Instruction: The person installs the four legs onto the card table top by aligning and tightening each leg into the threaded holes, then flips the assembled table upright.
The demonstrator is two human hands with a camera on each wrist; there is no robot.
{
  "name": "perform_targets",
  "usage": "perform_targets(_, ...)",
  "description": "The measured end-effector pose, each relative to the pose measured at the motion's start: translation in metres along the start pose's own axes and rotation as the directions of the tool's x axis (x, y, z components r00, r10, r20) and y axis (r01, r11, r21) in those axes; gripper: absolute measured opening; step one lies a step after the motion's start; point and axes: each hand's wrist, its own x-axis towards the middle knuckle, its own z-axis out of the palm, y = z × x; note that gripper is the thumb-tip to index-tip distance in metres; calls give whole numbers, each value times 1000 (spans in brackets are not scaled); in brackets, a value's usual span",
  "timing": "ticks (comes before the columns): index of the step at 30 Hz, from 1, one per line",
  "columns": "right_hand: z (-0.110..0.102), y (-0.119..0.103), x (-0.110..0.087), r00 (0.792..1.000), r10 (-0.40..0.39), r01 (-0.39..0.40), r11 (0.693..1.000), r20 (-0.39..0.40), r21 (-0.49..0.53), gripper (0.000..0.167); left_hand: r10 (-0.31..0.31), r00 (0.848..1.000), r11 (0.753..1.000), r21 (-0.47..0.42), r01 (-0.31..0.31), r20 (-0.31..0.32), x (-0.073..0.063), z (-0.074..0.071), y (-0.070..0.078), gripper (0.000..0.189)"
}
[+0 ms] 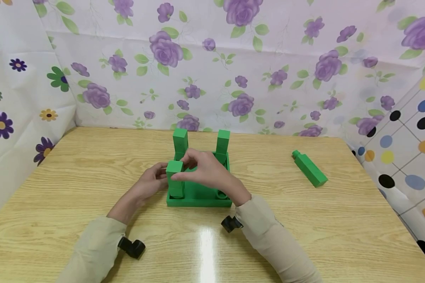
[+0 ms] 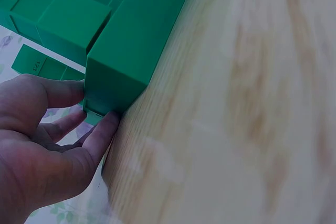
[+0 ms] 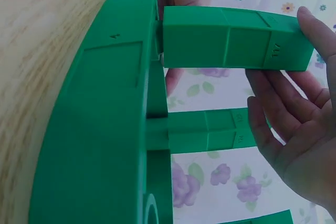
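Observation:
A green square base with a raised rim sits on the table like a shallow tray. One square green leg stands upright at its front-left corner. My right hand holds that leg near the top, thumb on one side and fingers on the other, as the right wrist view shows. At the left side of the base, my left hand grips its edge by a corner with thumb and fingers. Two more legs rise at the back, the left one and the right one. The front-right corner has a round socket without a leg.
A loose green leg with a threaded-looking narrow end lies on the wooden table to the right. Flowered cloth hangs behind the table, and a dotted cloth borders the right side.

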Motion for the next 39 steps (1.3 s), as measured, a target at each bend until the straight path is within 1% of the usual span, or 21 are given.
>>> perform_targets(2, 0, 1, 1, 1000, 7, -8, 1000, 12, 7, 30, 0, 1000, 1000, -3, 0, 3, 0, 0, -1, 46)
perform_targets(5, 1, 3, 1, 999, 34, -35, 999, 41, 24, 40, 2, 1000, 1000, -9, -2, 10, 0, -1, -2, 46)
perform_targets(9, -1, 9, 2, 991, 53, -60, 997, 121, 57, 52, -6, 1000, 1000, -15, 6, 6, -1, -1, -1, 46)
perform_targets(13, -3, 16, 4, 977, 31, -57, 991, 210, 120, 53, -7, 1000, 1000, -1, 7, -6, -1, -1, -1, 47)
perform_targets(15, -4, 18, 5, 973, 20, -59, 985, 231, 165, 51, -7, 1000, 1000, 5, 7, -10, -1, 0, -1, 47)
perform_targets(16, -5, 20, 6, 972, 14, -60, 979, 235, 193, 51, -8, 1000, 1000, 6, 8, -12, -1, 0, -1, 47)
perform_targets(19, -5, 24, 7, 970, -3, -74, 949, 244, 307, 50, -7, 1000, 1000, 9, 7, -15, 0, 0, -1, 49)
perform_targets(22, -6, 26, 8, 966, -24, -80, 919, 256, 387, 51, -9, 1000, 1000, 16, 9, -17, 0, 0, -1, 50)
perform_targets(28, -4, 26, 9, 958, -45, -88, 894, 282, 439, 50, -3, 1000, 1000, 31, 4, -29, -1, 0, -1, 46)
perform_targets(32, -3, 26, 9, 960, -40, -90, 892, 276, 443, 48, 13, 1000, 999, 35, -12, -23, -2, 0, -1, 46)
perform_targets(39, -2, 24, 8, 976, -18, -68, 922, 218, 381, 40, 14, 1000, 1000, 6, -14, -13, -2, 0, -2, 45)
